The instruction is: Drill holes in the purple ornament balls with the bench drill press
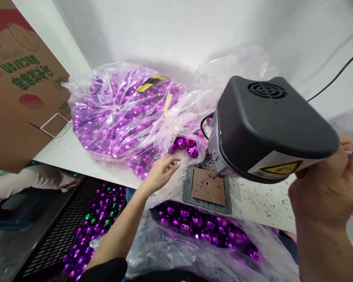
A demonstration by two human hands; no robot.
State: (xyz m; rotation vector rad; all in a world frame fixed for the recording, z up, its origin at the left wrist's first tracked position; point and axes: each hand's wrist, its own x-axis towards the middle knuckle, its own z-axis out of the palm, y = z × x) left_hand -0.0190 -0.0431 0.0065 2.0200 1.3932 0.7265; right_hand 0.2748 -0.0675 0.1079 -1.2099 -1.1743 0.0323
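Right hand [326, 182] at the black machine [273, 121], left hand [161, 174] beside purple balls [192, 150]

Nearest the camera on the right: right hand, fingers bent around the machine's right end. What they close on is hidden; cannot tell how firm the grip. Warning label [278, 167] on the casing's lower side, round vent [267, 90] on top, black cable [338, 76] running off to the right.

Left hand half open, fingers loosely extended, no ball seen in it. Fingertips near the faceted purple balls at the mouth of a swollen clear bag [111, 117], which lies on the tabletop [60, 154]. Contact with the plastic: cannot tell. Black-and-yellow tape [153, 83] on the bag.

Just below the machine's head, a grey base [188, 190] carries a tan panel [208, 194] with a small hole. Dark specks scattered around both.

More purple balls in an open plastic bag [164, 250] below the tabletop's near edge. Lower left, black mesh crate [55, 219]: purple balls, a few green ones [88, 216]. Upper left, printed cardboard box [17, 117]; beneath it, another person's leg [32, 180].
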